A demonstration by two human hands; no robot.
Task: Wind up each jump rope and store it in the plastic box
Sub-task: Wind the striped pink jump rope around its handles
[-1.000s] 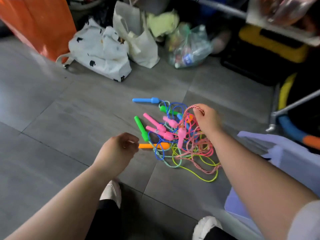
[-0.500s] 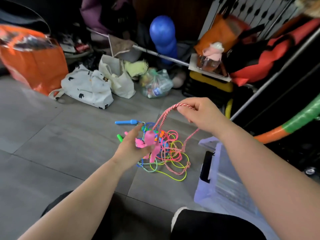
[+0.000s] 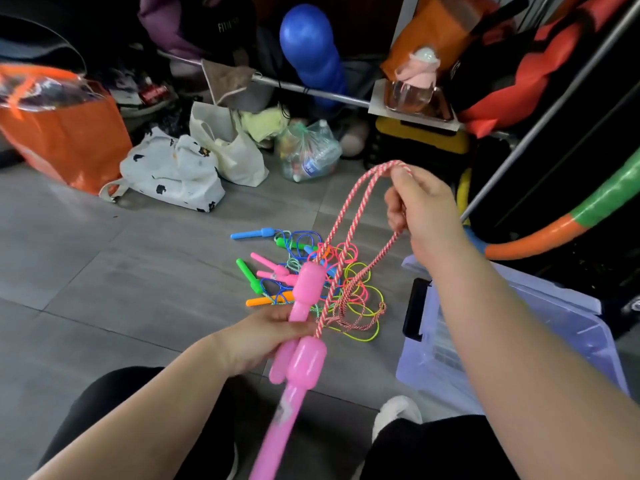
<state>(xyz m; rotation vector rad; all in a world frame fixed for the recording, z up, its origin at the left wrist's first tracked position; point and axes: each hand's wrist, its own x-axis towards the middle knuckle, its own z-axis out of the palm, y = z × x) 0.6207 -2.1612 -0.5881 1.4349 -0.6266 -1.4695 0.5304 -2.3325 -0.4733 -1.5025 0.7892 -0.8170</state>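
Tension matters most here, I judge: the red-and-white rope (image 3: 349, 216) should be drawn clear of the tangled pile of jump ropes (image 3: 360, 282) on the floor (image 3: 138, 271) before any coil is laid, or it will drag the neon cords along. Even, same-sized loops wound round the pink handles (image 3: 308, 285) would sit flat in the plastic box (image 3: 554, 292), which stands open just right of the pile. The left hand (image 3: 263, 336) is low and near the body, fingers curled round both handles, the lower one blurred. The right hand (image 3: 420, 209) is raised and reaches forward, pinching the rope's bend between thumb and fingers, its two strands slanting down to the left hand.
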